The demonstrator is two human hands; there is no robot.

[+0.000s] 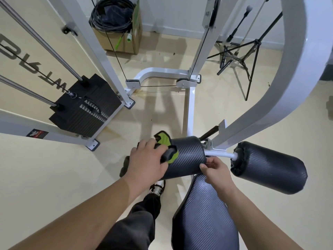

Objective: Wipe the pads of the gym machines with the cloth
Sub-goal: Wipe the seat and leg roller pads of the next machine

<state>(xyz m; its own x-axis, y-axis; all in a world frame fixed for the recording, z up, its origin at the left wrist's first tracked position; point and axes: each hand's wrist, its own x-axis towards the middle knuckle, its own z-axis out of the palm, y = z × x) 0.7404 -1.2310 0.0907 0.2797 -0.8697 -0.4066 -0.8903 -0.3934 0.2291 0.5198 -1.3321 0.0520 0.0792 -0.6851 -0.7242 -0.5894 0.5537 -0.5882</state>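
Observation:
A black, textured roller pad [187,156] sits crosswise on a white bar, left of a second roller pad [268,167]. My left hand [146,159] presses a green and black cloth [164,145] against the left end of the left roller. At that roller's right end, my right hand [217,168] grips the lower edge with fingers curled on it. Below the rollers lies the black seat pad [203,213], between my forearms.
The white machine frame [288,87] arches up on the right. A black weight stack [84,107] with guide rods stands at left. A cardboard box [122,40] of cables and black tripod stands [239,56] are on the beige floor at the back. My leg and shoe [156,191] are beside the seat.

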